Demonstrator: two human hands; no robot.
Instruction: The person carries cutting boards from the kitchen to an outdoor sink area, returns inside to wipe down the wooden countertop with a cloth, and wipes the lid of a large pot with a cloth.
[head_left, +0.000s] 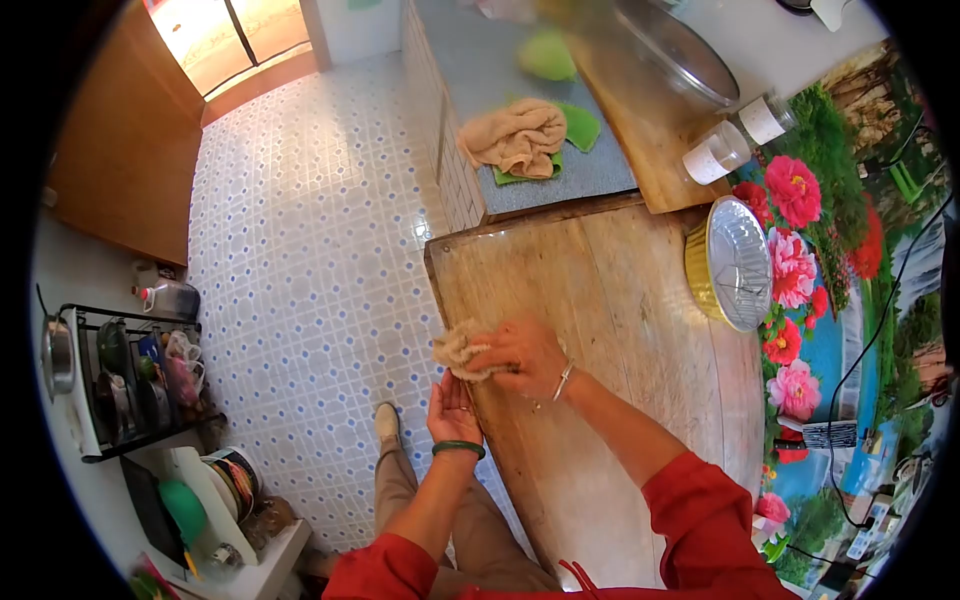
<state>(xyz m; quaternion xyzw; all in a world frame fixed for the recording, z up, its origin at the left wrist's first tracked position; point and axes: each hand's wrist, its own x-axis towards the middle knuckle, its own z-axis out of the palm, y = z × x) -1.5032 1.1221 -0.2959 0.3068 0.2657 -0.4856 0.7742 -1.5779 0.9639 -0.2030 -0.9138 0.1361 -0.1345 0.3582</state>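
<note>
Metal rack [100, 385], far left: standing by the wall and carrying pans and bags. Left grip [455, 412]: I am holding it palm up just off the bench edge, fingers loosely curled and not closing on anything visible; whether its fingertips are touching the cloth, I cannot tell. Beige cloth [460, 347], one: lying bunched at the left edge of the wooden bench [640, 430], its free end pointing left toward the tiled floor [310, 290], its long axis apparently running crosswise, from that end back under my knuckles; my fingers are hiding its full extent. Handling, in my judgement: light, soft and limp, hardly fragile, unlikely to be slipping, and best taken hold of from above, across the thick bunched middle. Right grip [527, 358]: slightly blurred, coming down from above with fingers closing over the cloth and pressing it to the wood; I am wearing a bracelet [565, 380] at that wrist. Foil pan [738, 265], gold-sided, silver within: standing well apart at the bench's right side, beside the floral wall covering [793, 270].
</note>
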